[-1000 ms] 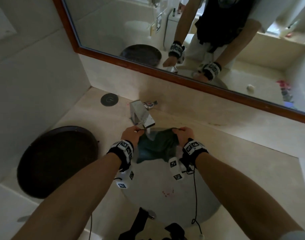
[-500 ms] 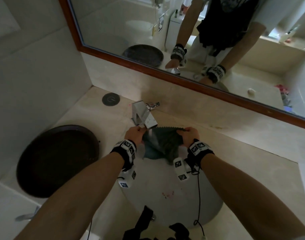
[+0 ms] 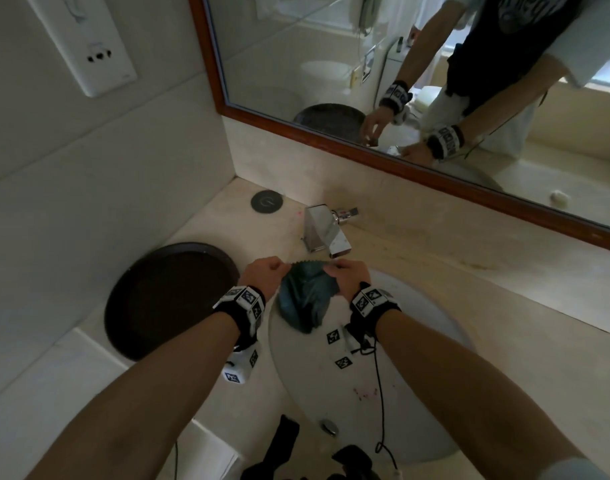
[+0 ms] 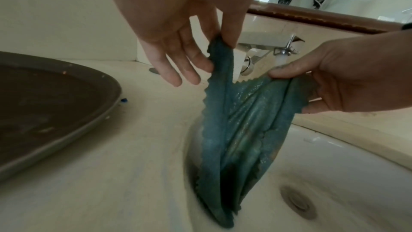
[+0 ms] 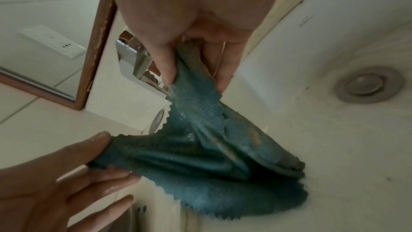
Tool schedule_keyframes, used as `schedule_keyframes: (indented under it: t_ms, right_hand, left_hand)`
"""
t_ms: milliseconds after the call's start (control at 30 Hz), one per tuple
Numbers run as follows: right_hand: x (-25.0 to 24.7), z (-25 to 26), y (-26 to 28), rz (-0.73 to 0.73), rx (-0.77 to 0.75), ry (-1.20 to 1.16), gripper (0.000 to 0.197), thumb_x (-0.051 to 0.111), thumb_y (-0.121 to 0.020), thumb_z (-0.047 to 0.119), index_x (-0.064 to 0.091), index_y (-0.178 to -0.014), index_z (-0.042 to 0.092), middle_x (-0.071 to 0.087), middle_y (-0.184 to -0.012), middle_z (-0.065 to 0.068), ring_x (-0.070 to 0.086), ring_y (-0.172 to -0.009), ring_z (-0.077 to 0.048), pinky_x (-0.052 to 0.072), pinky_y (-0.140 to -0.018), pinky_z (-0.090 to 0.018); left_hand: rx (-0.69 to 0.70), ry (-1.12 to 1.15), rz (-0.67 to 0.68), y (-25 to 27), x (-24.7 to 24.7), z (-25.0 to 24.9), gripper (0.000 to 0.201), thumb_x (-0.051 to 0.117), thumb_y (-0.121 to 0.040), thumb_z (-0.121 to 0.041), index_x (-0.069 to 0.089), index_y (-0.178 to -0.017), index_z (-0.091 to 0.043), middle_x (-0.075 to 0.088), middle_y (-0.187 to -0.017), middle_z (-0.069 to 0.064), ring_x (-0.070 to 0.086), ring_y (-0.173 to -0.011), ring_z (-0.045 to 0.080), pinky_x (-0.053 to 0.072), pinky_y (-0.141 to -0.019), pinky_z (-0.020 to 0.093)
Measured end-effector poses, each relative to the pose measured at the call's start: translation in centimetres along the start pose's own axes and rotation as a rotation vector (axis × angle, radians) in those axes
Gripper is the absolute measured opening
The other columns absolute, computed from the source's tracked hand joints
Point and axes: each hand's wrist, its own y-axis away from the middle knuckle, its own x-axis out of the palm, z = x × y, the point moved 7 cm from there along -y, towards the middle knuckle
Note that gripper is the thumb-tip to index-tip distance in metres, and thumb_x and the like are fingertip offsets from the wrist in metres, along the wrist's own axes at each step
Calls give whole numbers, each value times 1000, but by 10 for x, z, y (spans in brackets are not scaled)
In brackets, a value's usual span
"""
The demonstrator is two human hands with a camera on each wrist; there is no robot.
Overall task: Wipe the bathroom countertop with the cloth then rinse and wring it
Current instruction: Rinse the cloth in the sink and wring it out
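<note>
A teal cloth (image 3: pixel 305 296) with a zigzag edge hangs in wet, glistening folds over the back left of the white sink basin (image 3: pixel 411 344). My left hand (image 3: pixel 265 273) pinches one top corner between thumb and forefinger, its other fingers straight (image 4: pixel 178 70). My right hand (image 3: pixel 348 275) pinches the other top corner. In the left wrist view the cloth (image 4: pixel 243 121) sags into the bowl from my left hand (image 4: pixel 220 40) and my right hand (image 4: pixel 330 77). In the right wrist view my right hand (image 5: pixel 194 75) grips the cloth (image 5: pixel 211 156), which has brownish marks. The chrome faucet (image 3: pixel 326 233) is just behind it.
A dark round tray (image 3: pixel 168 299) lies on the beige countertop (image 3: pixel 504 278) left of the basin. A black round cap (image 3: pixel 267 201) sits in the back corner. The drain (image 3: pixel 328 427) is near the basin's front. A framed mirror (image 3: pixel 365 64) and a wall socket (image 3: pixel 88 46) stand behind.
My hands have come closer together, so the cloth, stretched flat under the spout before, now sags in folds. My head has tilted up and left.
</note>
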Motion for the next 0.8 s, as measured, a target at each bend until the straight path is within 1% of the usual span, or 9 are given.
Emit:
schedule_keyframes:
  t_ms: [133,200,300,367,433,500,567,700,800]
  right_hand:
    - [-6,-11,-17,-10,-46,-12,6,75,-73,35,75,-69,30,75,-87,-6,71,-85,-30,57,-84,-50]
    - [-20,-2,-8,-39,-51,-38,6,74,-77,30,78,-73,29,75,-84,-5,71,-86,-30,57,-84,-50]
    - [-46,11,6,-118,-40,-49,13,68,-87,22,77,-95,16,72,-85,-5,69,-88,-29,56,-87,-46]
    - [-63,14,9,-164,-41,-45,18,67,-88,21,75,-101,11,71,-87,-4,67,-89,-26,56,-89,-42]
    - [-77,16,8,-203,-49,-19,18,66,-89,21,74,-101,10,69,-88,-4,64,-86,-24,54,-86,-36]
    - [-89,17,6,-228,-44,15,18,65,-89,20,74,-100,8,67,-86,-5,61,-82,-23,51,-78,-32]
    - [-97,20,3,-249,-45,31,17,65,-89,18,74,-98,6,66,-85,-5,60,-80,-23,50,-75,-31]
    - [-98,29,-7,-249,-45,72,13,65,-88,17,74,-95,10,67,-87,-5,63,-87,-26,54,-85,-38]
    - [-92,40,-16,-252,-79,126,11,63,-88,18,69,-96,22,68,-104,-8,64,-93,-26,55,-84,-39]
  left_hand:
    - [26,-46,-5,-2,0,-3,29,52,-95,-34,67,-92,-9,69,-98,17,61,-94,34,46,-83,36]
    - [39,-45,12,-4,6,-10,27,51,-96,-33,65,-92,-10,68,-98,16,61,-94,33,44,-83,35]
    - [52,-23,50,-8,22,-27,27,48,-97,-32,65,-98,-10,69,-97,16,62,-94,33,46,-84,35]
    - [58,5,67,-11,35,-39,28,47,-98,-31,65,-101,-10,71,-96,16,64,-94,33,49,-86,37]
    - [68,22,91,-13,46,-51,28,46,-98,-29,65,-105,-9,71,-99,17,65,-95,33,50,-87,38]
    - [72,33,115,-16,55,-59,28,46,-98,-28,65,-106,-8,71,-101,18,65,-96,33,50,-88,39]
    - [55,32,136,-19,61,-61,28,47,-98,-27,64,-107,-8,70,-102,18,65,-96,33,50,-88,38]
    - [26,42,153,-26,65,-55,29,47,-97,-30,65,-109,-10,71,-102,16,66,-95,32,51,-89,41]
    - [17,36,146,-30,61,-51,27,47,-96,-29,65,-106,-11,71,-101,15,66,-94,31,50,-90,40]
